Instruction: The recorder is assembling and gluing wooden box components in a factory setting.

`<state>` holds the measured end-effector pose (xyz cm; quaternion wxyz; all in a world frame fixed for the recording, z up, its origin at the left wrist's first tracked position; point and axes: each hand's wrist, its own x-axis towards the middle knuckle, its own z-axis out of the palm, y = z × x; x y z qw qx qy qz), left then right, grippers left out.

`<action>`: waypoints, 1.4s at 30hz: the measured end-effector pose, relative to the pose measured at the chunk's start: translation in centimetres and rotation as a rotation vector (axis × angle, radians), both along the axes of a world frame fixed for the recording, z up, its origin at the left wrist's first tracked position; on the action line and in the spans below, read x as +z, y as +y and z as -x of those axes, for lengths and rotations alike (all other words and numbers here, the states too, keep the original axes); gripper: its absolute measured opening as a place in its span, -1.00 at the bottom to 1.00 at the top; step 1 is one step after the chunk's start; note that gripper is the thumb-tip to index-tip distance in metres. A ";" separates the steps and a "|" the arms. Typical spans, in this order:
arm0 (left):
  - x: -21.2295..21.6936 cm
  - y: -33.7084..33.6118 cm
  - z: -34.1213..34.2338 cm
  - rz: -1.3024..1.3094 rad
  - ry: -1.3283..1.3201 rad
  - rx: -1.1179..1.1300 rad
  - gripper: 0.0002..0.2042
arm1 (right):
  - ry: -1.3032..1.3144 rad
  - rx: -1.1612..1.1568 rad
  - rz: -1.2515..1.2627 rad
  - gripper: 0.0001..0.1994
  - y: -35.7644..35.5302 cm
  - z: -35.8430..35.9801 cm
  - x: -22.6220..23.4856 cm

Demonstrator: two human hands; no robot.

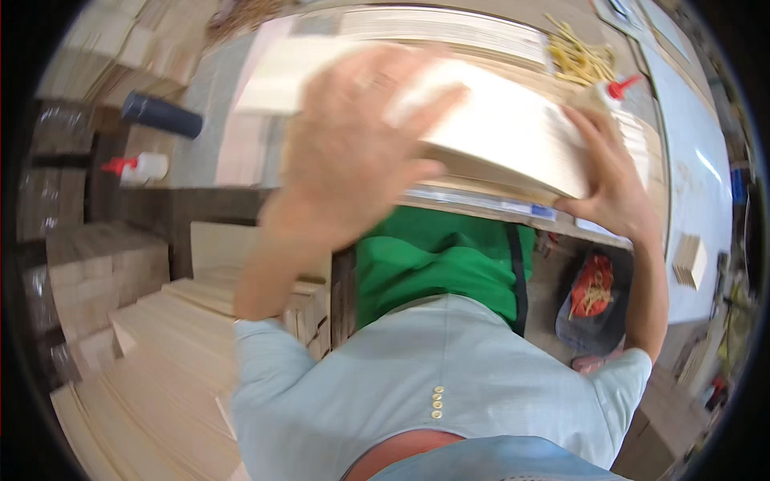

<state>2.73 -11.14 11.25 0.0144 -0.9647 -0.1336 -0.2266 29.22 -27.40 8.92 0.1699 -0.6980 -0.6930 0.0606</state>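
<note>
A stack of thin pale wooden boards (505,120) lies tilted across the bench in front of me. My right hand (605,172) grips its right end, thumb on the near lower edge and fingers over the far side. Smeared by motion, my left hand (353,136) is over the left part of the wood with its fingers apart; whether it touches the boards I cannot tell. A pale board end (281,76) sticks out to the left beyond that hand. Just past my right hand stands a white glue bottle (597,98) with a red tip.
Another row of boards (449,32) lies at the back, beside yellowish strips (579,56). On the left are a dark cylinder (163,115) and a second red-tipped bottle (146,167). Board stacks (160,353) fill the lower left. A dark bin (589,313) sits below right.
</note>
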 end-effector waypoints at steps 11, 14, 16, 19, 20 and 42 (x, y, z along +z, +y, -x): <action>-2.4 5.3 -2.2 0.481 0.402 -0.038 -0.05 | 0.062 0.037 -0.085 0.13 -0.8 -4.8 -2.0; -3.2 5.0 -3.1 0.502 0.347 -0.006 -0.06 | 0.166 -0.066 -0.001 0.16 -3.5 -8.4 -3.7; -3.8 4.8 -3.7 0.514 0.333 -0.022 -0.06 | 0.209 -0.101 0.069 0.19 -4.4 -8.7 -5.2; -4.5 4.2 -4.3 0.515 0.328 -0.052 -0.06 | 0.330 -0.086 0.072 0.19 -4.7 -8.5 -6.2; -4.6 4.0 -4.4 0.502 0.331 -0.048 -0.07 | 0.336 -0.091 0.073 0.19 -4.7 -8.4 -6.4; -6.2 4.2 -3.3 0.435 0.358 -0.023 -0.04 | 0.475 0.017 0.091 -0.04 -2.6 -7.8 -7.2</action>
